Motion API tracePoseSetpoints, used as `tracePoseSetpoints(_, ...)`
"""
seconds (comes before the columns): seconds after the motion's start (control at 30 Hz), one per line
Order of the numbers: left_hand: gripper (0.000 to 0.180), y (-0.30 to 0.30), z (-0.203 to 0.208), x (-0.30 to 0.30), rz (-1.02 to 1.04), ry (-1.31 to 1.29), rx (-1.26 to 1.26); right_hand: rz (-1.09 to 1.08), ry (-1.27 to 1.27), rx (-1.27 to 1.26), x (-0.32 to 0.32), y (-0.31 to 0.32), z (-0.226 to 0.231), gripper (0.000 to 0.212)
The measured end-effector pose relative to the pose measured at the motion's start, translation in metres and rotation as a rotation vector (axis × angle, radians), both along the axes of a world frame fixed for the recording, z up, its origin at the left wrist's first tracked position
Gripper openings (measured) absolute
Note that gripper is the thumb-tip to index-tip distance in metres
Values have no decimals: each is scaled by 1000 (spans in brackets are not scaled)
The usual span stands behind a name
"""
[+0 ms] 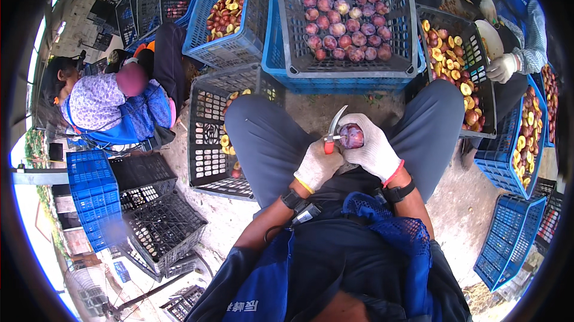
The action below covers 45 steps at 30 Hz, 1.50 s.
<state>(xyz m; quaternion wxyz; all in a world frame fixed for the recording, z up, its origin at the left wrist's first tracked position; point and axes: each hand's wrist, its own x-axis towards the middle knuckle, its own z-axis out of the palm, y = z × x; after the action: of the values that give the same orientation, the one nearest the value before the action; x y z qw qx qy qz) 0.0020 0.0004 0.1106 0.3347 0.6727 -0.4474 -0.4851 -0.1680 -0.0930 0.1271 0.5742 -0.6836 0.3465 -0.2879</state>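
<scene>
My left hand (pixel 318 165), in a white knit glove with a yellow cuff, is closed on the red handle of a small curved knife (pixel 335 123). The hooked blade points up and away from me, close against a plum. That dark red-purple plum (pixel 351 136) sits in my right hand (pixel 375 153), which wears a white glove with a red cuff and has its fingers wrapped round the fruit. Both hands meet between my knees. Whether the blade has cut into the plum, I cannot tell.
Ahead stands a grey crate (pixel 347 74) of whole plums on a blue crate (pixel 281 77). Crates of halved plums (pixel 227 47) stand left and right (pixel 478 113). A black crate (pixel 206 137) touches my left knee. People sit at left (pixel 107 101) and right (pixel 529 29). Stacked crates (pixel 92 196) stand lower left.
</scene>
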Motion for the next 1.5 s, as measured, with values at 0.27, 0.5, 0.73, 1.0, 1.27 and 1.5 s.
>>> tracePoseSetpoints(0.27,3,-2,22,-18,-4,-88,-83,77,125,-129,-1,0,5,31)
tracePoseSetpoints(0.5,23,6,-33,-13,-66,-183,-198,-3,0,-146,4,9,0,48)
tracePoseSetpoints(0.73,17,5,-58,-13,-105,-390,-119,-73,44,-211,11,9,-20,46)
tracePoseSetpoints(1.0,17,-9,-90,-8,-288,-617,-27,-22,161,-238,20,-3,-40,52)
tracePoseSetpoints(1.27,13,-22,-21,16,-203,-30,308,168,217,-99,14,-16,-16,62)
tracePoseSetpoints(1.5,11,2,-7,26,-157,252,25,202,220,62,17,-1,1,48)
